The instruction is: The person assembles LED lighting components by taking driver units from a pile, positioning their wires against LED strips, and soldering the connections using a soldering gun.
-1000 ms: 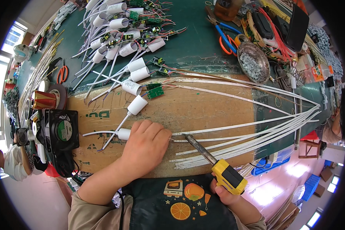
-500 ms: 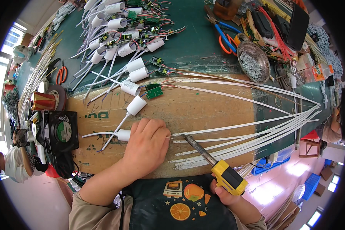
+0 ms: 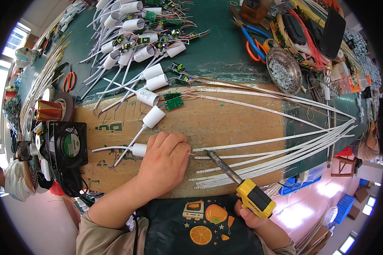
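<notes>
My left hand point(image 3: 165, 163) is closed at the middle of the brown board point(image 3: 238, 114), fingers curled down. A thin wire point(image 3: 192, 153) comes out of its fingertips toward the end of a narrow white strip point(image 3: 259, 141). Partly covered by that hand, a white cylindrical cap point(image 3: 139, 149) with a white cable lies to its left; whatever else is under the palm is hidden. Wrapped round a yellow-handled soldering iron point(image 3: 256, 197), my right hand point(image 3: 249, 217) is low on the right. The iron's dark tip lies at the same strip's left end, close to the wire.
Several more white strips point(image 3: 242, 175) fan out below. Above are wired caps point(image 3: 153, 117) with green circuit boards point(image 3: 173, 102) and a larger pile of them point(image 3: 134, 25). A black fan point(image 3: 68, 144) stands left; a metal dish point(image 3: 284, 70) and pliers point(image 3: 251, 40) lie at the far right.
The view has shifted very slightly. Both hands, the wire and the soldering iron keep nearly the same positions relative to the strip.
</notes>
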The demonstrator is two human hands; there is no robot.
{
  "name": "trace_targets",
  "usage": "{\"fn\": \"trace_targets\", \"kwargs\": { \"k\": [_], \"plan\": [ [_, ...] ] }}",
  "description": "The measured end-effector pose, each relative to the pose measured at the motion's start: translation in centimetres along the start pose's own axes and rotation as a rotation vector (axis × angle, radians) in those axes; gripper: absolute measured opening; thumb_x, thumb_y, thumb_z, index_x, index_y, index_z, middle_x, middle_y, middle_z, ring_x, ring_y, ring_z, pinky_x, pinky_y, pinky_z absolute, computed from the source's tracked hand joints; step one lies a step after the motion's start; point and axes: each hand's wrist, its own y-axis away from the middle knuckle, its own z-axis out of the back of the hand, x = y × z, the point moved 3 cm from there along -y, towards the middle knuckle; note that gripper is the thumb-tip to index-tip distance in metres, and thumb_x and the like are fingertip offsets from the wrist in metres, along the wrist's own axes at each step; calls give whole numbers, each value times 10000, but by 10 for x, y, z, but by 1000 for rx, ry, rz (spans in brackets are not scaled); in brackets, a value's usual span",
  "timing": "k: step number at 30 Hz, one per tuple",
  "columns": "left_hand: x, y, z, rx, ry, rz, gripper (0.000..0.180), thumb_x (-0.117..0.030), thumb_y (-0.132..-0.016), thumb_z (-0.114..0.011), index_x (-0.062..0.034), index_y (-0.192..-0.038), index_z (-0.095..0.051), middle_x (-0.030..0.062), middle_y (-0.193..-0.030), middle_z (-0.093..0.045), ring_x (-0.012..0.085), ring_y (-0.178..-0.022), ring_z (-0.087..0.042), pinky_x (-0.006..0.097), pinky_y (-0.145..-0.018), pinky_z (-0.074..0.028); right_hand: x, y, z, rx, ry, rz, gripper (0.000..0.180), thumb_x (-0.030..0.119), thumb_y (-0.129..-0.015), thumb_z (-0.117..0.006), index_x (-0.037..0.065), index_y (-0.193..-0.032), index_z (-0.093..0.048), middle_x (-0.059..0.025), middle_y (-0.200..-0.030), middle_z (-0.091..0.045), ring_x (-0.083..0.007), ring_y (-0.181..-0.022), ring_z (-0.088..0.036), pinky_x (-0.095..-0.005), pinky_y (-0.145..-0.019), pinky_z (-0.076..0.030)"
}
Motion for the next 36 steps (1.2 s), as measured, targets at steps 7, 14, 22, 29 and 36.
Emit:
{"fn": "trace_targets", "kwargs": {
  "k": [7,14,22,29,36],
  "plan": [
    [0,-1,1,10,-10,11,163,-22,-755,-709,-69,-890,-632,68,-1014,-603,286,-903,-560,401,-793,-422,6,-5,0,18,77,21,271,229,-844,-764,25,-926,-606,-61,-759,-614,-174,-644,-605,-294,-577,-475],
    [-3,-3,1,29,-14,32,168,-19,-735,-708,-75,-876,-637,59,-1004,-604,284,-902,-562,400,-791,-423,12,-13,-6,-27,31,28,253,214,-851,-749,26,-964,-624,-72,-803,-625,-194,-659,-625,-313,-583,-487],
    [-1,-3,2,39,-19,31,177,-19,-714,-703,-74,-868,-634,62,-995,-599,285,-893,-556,396,-782,-422,2,-12,-6,-49,5,-1,299,224,-841,-768,19,-1006,-628,-61,-792,-633,-191,-656,-632,-309,-582,-495],
    [-1,-4,2,46,-18,28,172,-24,-720,-701,-73,-872,-635,63,-993,-599,286,-894,-556,396,-784,-423,4,-14,-10,24,-50,-32,412,261,-861,-756,5,-1124,-568,-40,-749,-582,-140,-641,-564,-279,-572,-441],
    [-2,-4,3,45,-19,28,167,-23,-730,-701,-68,-876,-635,65,-997,-602,288,-897,-558,398,-792,-426,6,-11,-9,12,-151,-25,599,316,-857,-768,9,-1301,-508,-40,-733,-544,-126,-612,-497,-270,-558,-389]
  ]
}}
